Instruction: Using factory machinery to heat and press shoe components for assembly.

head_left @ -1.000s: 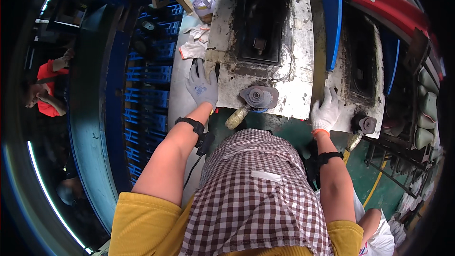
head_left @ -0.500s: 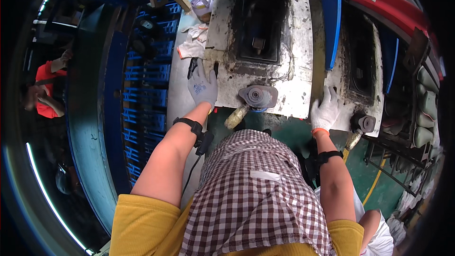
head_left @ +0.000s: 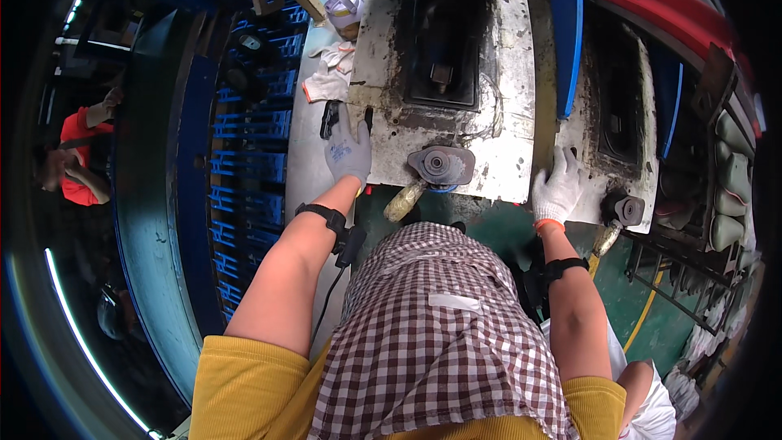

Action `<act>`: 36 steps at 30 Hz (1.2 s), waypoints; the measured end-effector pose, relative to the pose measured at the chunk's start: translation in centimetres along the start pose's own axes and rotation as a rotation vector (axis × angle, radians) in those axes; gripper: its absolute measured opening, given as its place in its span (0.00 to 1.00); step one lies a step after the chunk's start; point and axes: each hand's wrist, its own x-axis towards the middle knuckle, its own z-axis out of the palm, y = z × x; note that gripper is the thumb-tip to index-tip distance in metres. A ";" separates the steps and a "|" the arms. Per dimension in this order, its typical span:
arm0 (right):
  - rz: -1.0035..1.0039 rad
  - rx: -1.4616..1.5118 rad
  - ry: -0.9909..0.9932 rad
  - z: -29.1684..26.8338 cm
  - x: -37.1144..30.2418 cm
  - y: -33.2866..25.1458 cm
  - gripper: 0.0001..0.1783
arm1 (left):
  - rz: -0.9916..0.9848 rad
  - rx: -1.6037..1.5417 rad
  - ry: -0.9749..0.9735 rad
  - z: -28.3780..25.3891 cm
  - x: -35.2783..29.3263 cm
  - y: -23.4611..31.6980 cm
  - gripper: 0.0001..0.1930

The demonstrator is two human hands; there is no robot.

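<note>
My left hand (head_left: 349,151), in a grey work glove, lies flat with spread fingers on the near left corner of a stained white metal press plate (head_left: 505,73). A dark rectangular mould cavity (head_left: 444,41) sits in that plate. A round metal knob (head_left: 441,165) with a yellowish handle (head_left: 404,202) stands at the plate's front edge, just right of my left hand. My right hand (head_left: 557,187), in a white glove, rests open on the gap between this plate and a second press plate (head_left: 588,126) to the right, which has its own knob (head_left: 625,210).
A pair of white gloves (head_left: 327,81) and a tape roll (head_left: 342,0) lie on the grey bench to the left. Blue plastic crates (head_left: 248,147) stand further left. A person in red (head_left: 77,155) is at the far left. Shoe lasts (head_left: 729,179) hang on a rack at right.
My left hand has slid a little forward onto the plate's corner. My right hand has shifted slightly forward along the plate's edge.
</note>
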 end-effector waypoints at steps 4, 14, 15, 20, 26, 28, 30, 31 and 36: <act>-0.013 -0.017 0.011 0.0 0.0 0.0 0.35 | -0.045 -0.011 -0.015 0.1 -0.1 0.1 0.36; -0.026 -0.002 0.015 -0.1 0.1 0.0 0.35 | -0.039 -0.040 -0.017 0.0 -0.1 -0.1 0.35; -0.022 0.006 0.013 -0.2 0.1 -0.1 0.35 | -0.026 -0.048 0.018 0.3 -0.1 -0.3 0.35; -0.032 0.002 0.025 -0.1 0.1 -0.1 0.34 | -0.049 -0.056 0.020 0.5 -0.2 -0.5 0.35; -0.003 0.010 -0.012 0.2 0.1 0.2 0.34 | -0.078 -0.074 -0.111 -1.4 -0.2 0.8 0.33; -0.003 0.016 -0.013 0.2 0.1 0.1 0.35 | -0.042 -0.052 -0.117 -1.5 -0.1 0.7 0.32; 0.000 0.005 -0.007 0.0 0.1 -0.1 0.34 | -0.063 -0.015 -0.167 -1.5 0.0 0.8 0.31; 0.001 0.005 -0.006 0.0 0.0 0.0 0.34 | -0.061 -0.015 -0.167 -1.5 0.0 0.9 0.31; -0.008 0.000 0.009 0.1 0.0 0.0 0.34 | -0.022 -0.058 -0.013 -0.4 -0.2 0.3 0.30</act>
